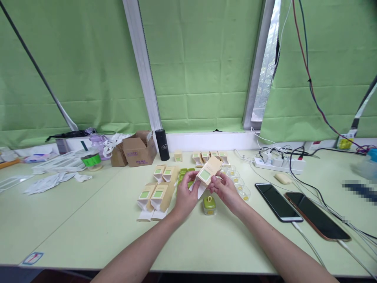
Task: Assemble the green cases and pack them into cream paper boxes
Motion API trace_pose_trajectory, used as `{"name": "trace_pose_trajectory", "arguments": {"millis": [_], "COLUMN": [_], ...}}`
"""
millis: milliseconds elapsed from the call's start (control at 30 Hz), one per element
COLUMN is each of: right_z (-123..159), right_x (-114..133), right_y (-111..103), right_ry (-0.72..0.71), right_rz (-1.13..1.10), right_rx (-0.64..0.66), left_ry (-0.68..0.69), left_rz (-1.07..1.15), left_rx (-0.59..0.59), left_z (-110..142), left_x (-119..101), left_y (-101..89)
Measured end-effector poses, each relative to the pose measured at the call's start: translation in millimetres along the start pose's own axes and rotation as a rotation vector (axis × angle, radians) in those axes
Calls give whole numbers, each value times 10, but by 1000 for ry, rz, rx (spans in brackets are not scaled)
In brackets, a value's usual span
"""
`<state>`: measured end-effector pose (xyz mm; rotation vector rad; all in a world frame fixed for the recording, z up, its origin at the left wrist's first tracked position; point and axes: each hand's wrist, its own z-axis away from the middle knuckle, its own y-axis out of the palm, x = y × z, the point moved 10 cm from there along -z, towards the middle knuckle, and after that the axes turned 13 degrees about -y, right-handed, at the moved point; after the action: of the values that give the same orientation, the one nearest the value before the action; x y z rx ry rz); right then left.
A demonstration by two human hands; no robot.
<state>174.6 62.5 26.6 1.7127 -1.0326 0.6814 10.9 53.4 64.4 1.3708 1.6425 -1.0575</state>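
Note:
Between my hands, above the table, is a small beige carton with a green square on its front, tilted, its white flap hanging at the lower end. My left hand is closed around its left side. My right hand pinches the lower right edge near the flap. Just below stands a small clear jar with a green lid and a loop on top. To the left lie several more beige cartons with open flaps. Green lids sit partly hidden behind my left hand, and clear containers stand behind my right.
Several cartons and one small box stand farther back. A cardboard box and black bottle are at the back left. On the right lie two phones with cables, beside a power strip.

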Motion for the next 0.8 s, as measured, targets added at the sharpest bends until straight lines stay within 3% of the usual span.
{"name": "trace_pose_trajectory", "arguments": {"millis": [367, 567, 800], "right_z": [-7, 4, 5], "right_x": [60, 117, 113], "right_y": [-85, 20, -37], "right_ry": [-22, -74, -43], "right_rz": [85, 90, 114], "right_rx": [-58, -11, -52], "left_ry": [-30, -170, -335], "left_rz": [77, 226, 449], "left_rx": [130, 120, 171], "left_z": [37, -29, -50], "left_x": [-59, 59, 166], "left_y": [89, 75, 110]}}
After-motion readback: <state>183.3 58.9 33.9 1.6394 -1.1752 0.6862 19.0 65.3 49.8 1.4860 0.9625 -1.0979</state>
